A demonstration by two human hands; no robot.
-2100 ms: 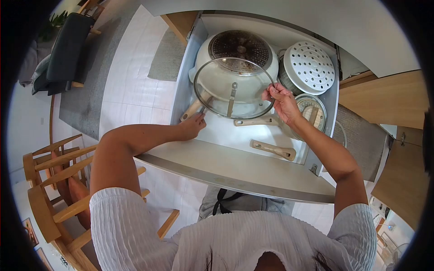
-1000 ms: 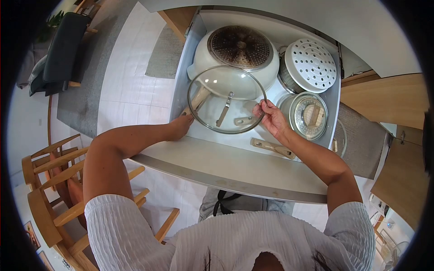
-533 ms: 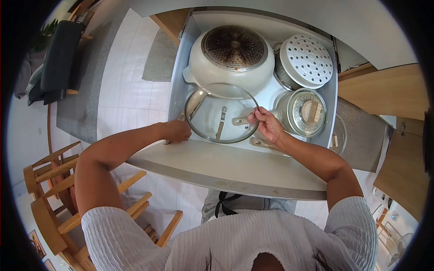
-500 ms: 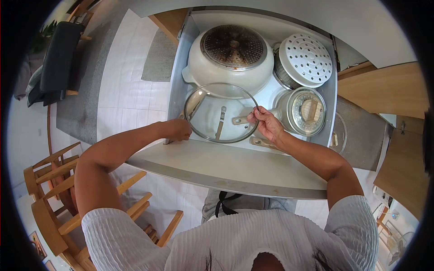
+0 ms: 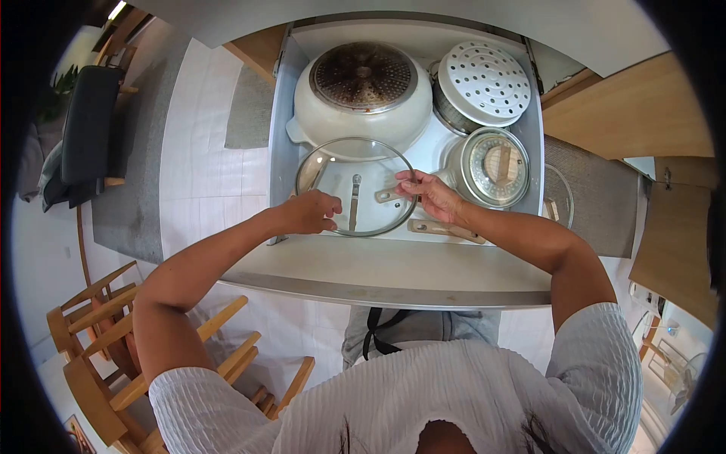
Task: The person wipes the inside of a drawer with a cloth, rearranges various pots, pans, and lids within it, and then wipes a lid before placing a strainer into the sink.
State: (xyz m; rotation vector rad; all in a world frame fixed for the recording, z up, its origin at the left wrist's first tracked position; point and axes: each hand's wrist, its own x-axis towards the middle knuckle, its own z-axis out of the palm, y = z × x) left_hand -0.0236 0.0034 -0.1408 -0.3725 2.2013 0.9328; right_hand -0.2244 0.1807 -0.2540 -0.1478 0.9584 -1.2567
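A round glass lid (image 5: 376,227) with an upright handle strip lies in the front left of the open drawer (image 5: 363,261). My right hand (image 5: 439,198) pinches the lid's right rim, near a beige pan handle (image 5: 387,195). Over the lid's left front part is my left hand (image 5: 308,213), its fingers curved but apart, with nothing between them. Behind the lid rests a large white pan (image 5: 363,125), upside down with a browned base. A pot with a glass lid (image 5: 495,168) stands on the right.
A white perforated steamer (image 5: 484,83) sits on a metal pot at the back right. Another beige handle (image 5: 446,230) lies near the drawer front. Wooden chairs (image 5: 94,378) stand at the left, and a wooden cabinet door (image 5: 628,113) is at the right.
My left hand has moved right from the lid's left edge to over its front part, and its fingers have spread. My right hand remains at the right rim. The whole view has shifted slightly.
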